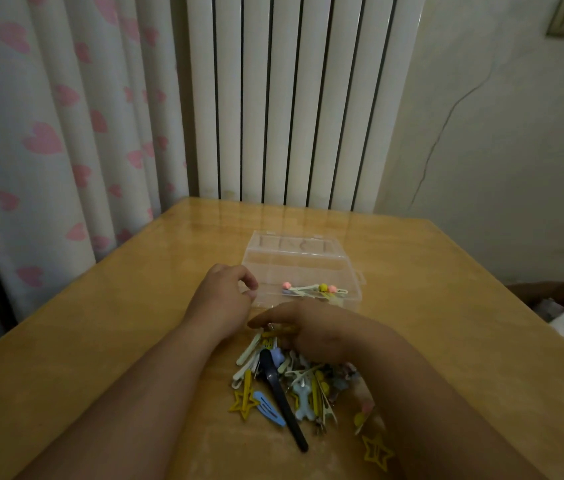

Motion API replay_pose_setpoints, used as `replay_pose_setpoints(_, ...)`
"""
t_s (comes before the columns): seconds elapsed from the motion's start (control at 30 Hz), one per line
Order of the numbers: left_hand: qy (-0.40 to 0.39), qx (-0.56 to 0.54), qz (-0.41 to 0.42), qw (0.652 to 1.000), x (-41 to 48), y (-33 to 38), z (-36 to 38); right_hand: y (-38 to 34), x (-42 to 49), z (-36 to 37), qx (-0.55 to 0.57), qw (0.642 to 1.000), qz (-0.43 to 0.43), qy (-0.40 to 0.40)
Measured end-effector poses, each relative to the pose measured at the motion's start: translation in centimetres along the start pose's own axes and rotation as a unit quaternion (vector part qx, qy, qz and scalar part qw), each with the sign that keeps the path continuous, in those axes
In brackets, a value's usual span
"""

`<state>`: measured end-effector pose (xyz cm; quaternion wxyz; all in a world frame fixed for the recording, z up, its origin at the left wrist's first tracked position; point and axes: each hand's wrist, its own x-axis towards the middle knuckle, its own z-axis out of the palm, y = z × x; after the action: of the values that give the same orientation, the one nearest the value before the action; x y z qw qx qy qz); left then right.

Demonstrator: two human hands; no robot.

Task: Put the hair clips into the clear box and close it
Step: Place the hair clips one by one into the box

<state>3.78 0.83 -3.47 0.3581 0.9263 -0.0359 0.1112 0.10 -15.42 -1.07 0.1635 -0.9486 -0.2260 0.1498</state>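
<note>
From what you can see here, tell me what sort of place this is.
Probably a room in a home, perhaps a bedroom. A curtain with pink hearts hangs beside a white radiator, and a wooden table holds a pile of hair clips and a clear box.

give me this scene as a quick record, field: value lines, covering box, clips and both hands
surface: wooden table
box: clear box, lid open, tilted back
clips in box: a few, at the front
clips outside: mixed pile of hair clips near the person, plus a yellow star clip apart to the right
left hand: at the box's left front corner, fingers curled, contents unclear
right hand: over the pile's far edge, fingertips at a clip
task state: most clips still outside
</note>
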Motion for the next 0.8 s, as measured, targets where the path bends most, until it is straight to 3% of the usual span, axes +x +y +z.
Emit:
replay_pose_setpoints(0.3,-0.001,0.005,-0.003,1.0,0.0,0.0,0.0,0.2,-0.3,-0.2,-0.019,0.999,-0.022,0.03)
replay_pose_setpoints(0.57,-0.004,0.001,-0.007,1.0,-0.1,0.1,-0.2,0.4,-0.5,-0.5,0.035,0.992,0.027,0.118)
replay_pose_setpoints(0.7,-0.004,0.001,-0.004,1.0,0.0,0.0,-0.1,0.2,-1.3,-1.3,0.088,0.973,0.035,0.211)
replay_pose_setpoints(0.8,-0.005,-0.001,0.001,1.0,0.0,0.0,-0.1,0.3,-1.5,-1.8,0.135,0.935,0.052,0.325)
